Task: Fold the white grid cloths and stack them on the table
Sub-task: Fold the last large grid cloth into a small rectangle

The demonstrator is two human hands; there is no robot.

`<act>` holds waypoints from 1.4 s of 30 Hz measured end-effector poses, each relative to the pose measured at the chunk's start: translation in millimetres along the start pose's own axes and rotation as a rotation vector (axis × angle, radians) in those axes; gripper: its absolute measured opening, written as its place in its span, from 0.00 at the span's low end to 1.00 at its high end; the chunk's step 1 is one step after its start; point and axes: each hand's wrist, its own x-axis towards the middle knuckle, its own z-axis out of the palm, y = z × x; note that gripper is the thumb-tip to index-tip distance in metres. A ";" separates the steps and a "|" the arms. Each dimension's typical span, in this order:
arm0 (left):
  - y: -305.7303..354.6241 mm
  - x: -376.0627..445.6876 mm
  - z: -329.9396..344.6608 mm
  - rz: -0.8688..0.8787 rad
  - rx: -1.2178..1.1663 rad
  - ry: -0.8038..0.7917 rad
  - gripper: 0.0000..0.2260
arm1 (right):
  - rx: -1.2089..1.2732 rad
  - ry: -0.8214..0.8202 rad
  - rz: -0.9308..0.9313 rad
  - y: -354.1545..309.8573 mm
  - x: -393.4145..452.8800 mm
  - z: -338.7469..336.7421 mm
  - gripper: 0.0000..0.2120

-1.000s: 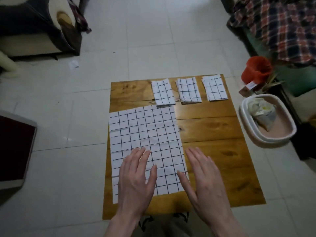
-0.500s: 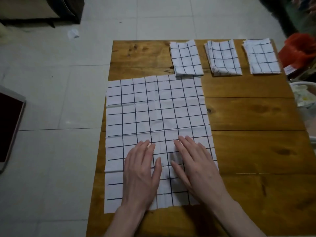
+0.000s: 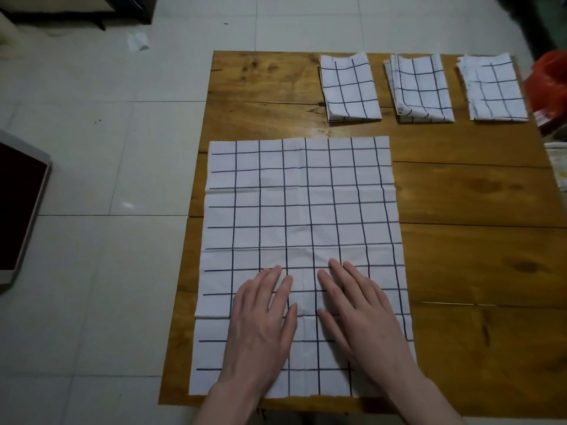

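A white cloth with a dark grid lies spread flat on the left half of the wooden table. My left hand and my right hand both rest palm-down on its near part, side by side, fingers straight. Along the table's far edge lie three folded grid cloths: one at the left, one in the middle, one at the right.
The low table stands on a pale tiled floor. A red plastic bag and a white basin's edge sit off the right side. A flat dark panel with a pale frame lies at the left. A paper scrap lies on the floor.
Both hands came down from above the near edge onto the cloth and now rest flat on it. The camera tilted down and closer to the table.
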 end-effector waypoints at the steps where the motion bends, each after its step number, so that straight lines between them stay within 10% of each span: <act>1: 0.2 -2.8 -1.9 0.020 -0.008 -0.001 0.21 | 0.002 -0.005 0.000 -0.3 -6.5 0.3 0.30; 28: -35.7 48.0 -33.7 0.178 -0.108 0.057 0.05 | 0.045 0.129 -0.210 55.5 35.3 -46.7 0.06; 36: -46.3 78.7 -85.4 0.306 -0.022 -0.005 0.23 | -0.016 0.159 -0.263 68.2 61.8 -110.4 0.07; 42: -36.6 127.4 -140.3 0.290 -0.007 0.123 0.12 | -0.083 0.304 -0.224 72.7 91.9 -176.4 0.16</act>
